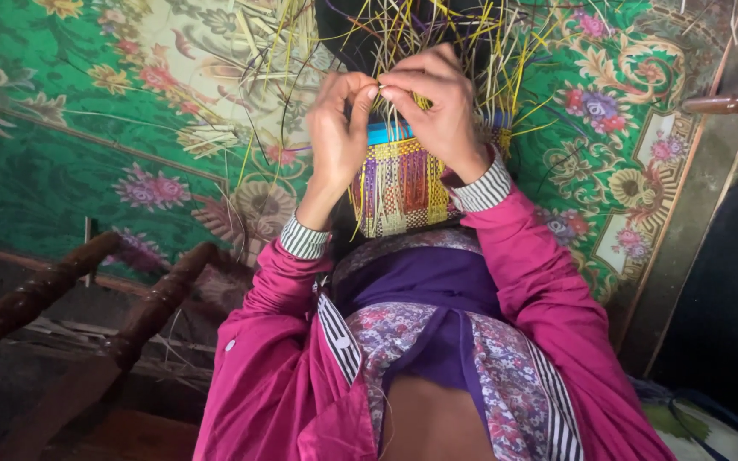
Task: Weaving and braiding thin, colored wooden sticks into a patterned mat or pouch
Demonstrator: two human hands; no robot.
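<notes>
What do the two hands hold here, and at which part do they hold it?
Both the left hand and the right hand pinch thin yellow straw strands at the top edge of the woven piece, fingertips nearly meeting.

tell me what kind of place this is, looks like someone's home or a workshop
Probably a room in a home used for handcraft. A green floral carpet covers the floor, dark turned wooden furniture legs stand beside it, and both hands, left and right, work a woven straw piece with loose straw strands.
</notes>
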